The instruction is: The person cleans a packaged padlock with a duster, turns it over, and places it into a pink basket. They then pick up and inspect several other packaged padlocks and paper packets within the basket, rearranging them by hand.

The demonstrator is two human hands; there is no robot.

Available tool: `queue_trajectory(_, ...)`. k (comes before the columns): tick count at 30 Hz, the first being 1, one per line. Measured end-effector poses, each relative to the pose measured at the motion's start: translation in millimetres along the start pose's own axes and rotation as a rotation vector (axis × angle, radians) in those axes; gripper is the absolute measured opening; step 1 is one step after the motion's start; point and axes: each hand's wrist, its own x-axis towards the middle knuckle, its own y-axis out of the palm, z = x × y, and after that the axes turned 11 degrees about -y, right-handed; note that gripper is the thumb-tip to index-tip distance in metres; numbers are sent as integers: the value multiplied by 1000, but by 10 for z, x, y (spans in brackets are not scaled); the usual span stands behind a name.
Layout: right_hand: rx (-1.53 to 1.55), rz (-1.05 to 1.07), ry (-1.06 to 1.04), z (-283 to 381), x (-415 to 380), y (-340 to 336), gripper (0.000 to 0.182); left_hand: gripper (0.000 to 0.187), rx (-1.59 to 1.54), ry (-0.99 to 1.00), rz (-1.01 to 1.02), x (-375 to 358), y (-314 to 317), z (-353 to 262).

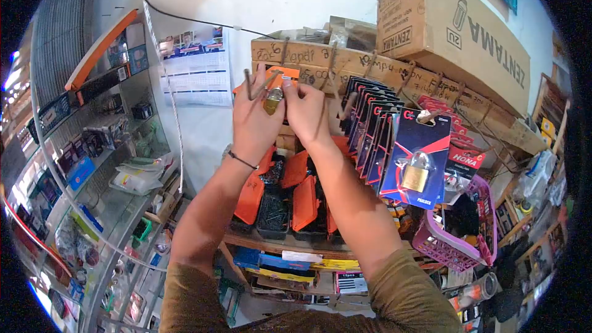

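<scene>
Both my hands are raised together near a wooden board with hooks. My left hand (254,117) has its fingers closed on an orange card package (285,74) that carries a small brass padlock (272,101). On the right side of the package, my right hand (306,111) pinches its edge with thumb and fingers. A metal hook (249,83) sticks out over my left hand. To the right hang dark blue padlock packages (414,159), the front one showing a brass padlock.
A large cardboard box (456,37) rests above the wooden board (308,58). Below are containers with orange lids (304,203) and a purple basket (453,246). A glass display case (117,209) stands left, and a calendar (197,74) hangs on the wall.
</scene>
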Motion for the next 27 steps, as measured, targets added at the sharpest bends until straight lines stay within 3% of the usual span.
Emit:
queue_trajectory(3, -63, 51, 94, 42, -36, -77, 30, 58, -38, -82, 70, -33, 34, -14)
queue_trajectory(7, -215, -136, -168, 89, -500, -311, 40, 55, 165, -10, -10, -251, -227, -375)
queue_trajectory(9, -234, 88, -363, 110, -958, -714, 45, 56, 184, -53, -108, -663, -392, -760)
queue_trajectory(11, -614, 434, -544, 178, -1392, -1152, 45, 48, 187, -24, -24, -1100, -447, -1029)
queue_trajectory(13, -84, 550, -119, 523, -1524, -1393, 38, 40, 114, -96, 17, -1408, -426, -1123)
queue_trajectory(15, 74, 687, 1, 595, -1667, -1602, 31, 30, 46, -88, 28, -1582, -407, -1243)
queue_trajectory(17, 88, 599, -41, 593, -1830, -1905, 25, 22, -116, -151, -12, -1760, -361, -1397)
queue_trajectory(18, 71, 688, -95, 639, -1845, -2113, 24, 22, -127, -147, 33, -1804, -294, -1476)
queue_trajectory(20, 28, 786, -151, 695, -1944, -2469, 24, 19, -481, 231, 283, -1879, -178, -1625)
queue_trajectory(21, 31, 764, -122, 710, -2004, -2638, 24, 16, -503, 321, 413, -1842, -37, -1815)
queue_trajectory(23, -95, 771, -67, 735, -2077, -2997, 24, 15, -622, 347, 631, -1828, 259, -2126)
queue_trajectory(27, -280, 872, -11, 855, -2032, -3756, 24, 12, -717, 367, 868, -1826, 842, -2561)
